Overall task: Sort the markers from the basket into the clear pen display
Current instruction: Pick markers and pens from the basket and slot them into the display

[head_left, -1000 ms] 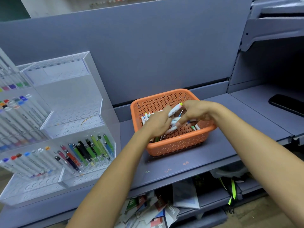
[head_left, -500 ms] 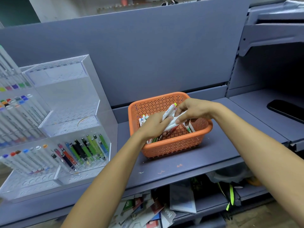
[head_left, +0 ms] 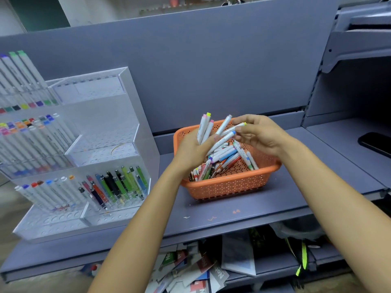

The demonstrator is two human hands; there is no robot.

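Observation:
An orange perforated basket (head_left: pixel 230 185) stands on the grey shelf, with several loose markers and pens (head_left: pixel 224 160) lying in it. My left hand (head_left: pixel 191 152) grips a bunch of white markers (head_left: pixel 204 129) with coloured caps, fanned upward above the basket's left side. My right hand (head_left: pixel 259 135) pinches the cap end of a white marker (head_left: pixel 236 127) that reaches into that bunch. The clear pen display (head_left: pixel 88 157) stands to the left, its tiers partly filled with upright markers.
A black phone (head_left: pixel 375 143) lies on the right-hand shelf section. A grey back panel (head_left: pixel 211 70) rises behind the basket. Papers and a bag (head_left: pixel 211 267) fill the lower shelf under the grey shelf's front edge (head_left: pixel 232 227).
Both hands have risen out of the basket. The left hand's bunch of markers now stands up above the rim, and the right hand has moved right along a marker.

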